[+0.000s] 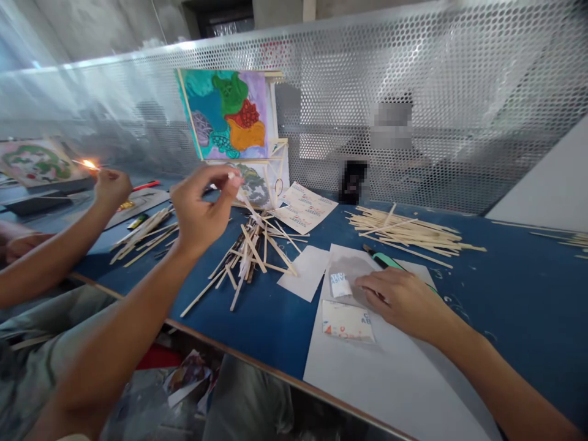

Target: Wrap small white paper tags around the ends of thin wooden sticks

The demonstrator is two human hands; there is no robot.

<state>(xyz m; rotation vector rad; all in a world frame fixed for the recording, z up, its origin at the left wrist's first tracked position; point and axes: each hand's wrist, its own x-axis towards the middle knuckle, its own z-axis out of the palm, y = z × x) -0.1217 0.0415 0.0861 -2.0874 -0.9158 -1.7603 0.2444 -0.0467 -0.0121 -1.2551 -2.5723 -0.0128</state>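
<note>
My left hand (202, 208) is raised above the table, thumb and forefinger pinched on a small white bit (231, 176) whose kind I cannot make out. Below it stands a bundle of wooden sticks (250, 245), leaning together and splayed at the bottom. My right hand (395, 297) rests on a large white sheet (340, 373), fingers loosely bent and seemingly holding nothing. Just beyond its fingertips lies a small piece of printed abrasive paper (340, 285), with a larger piece (348, 321) nearer me. A green utility knife (386, 260) lies behind my right hand.
A pile of thin wooden sticks (408, 231) lies at the right back. Printed sheet (307, 207) and colourful painting (229, 116) stand near the perforated metal screen (331, 110). At left, another person's hand (113, 187) holds a burning stick (89, 164). More sticks (144, 236) lie nearby.
</note>
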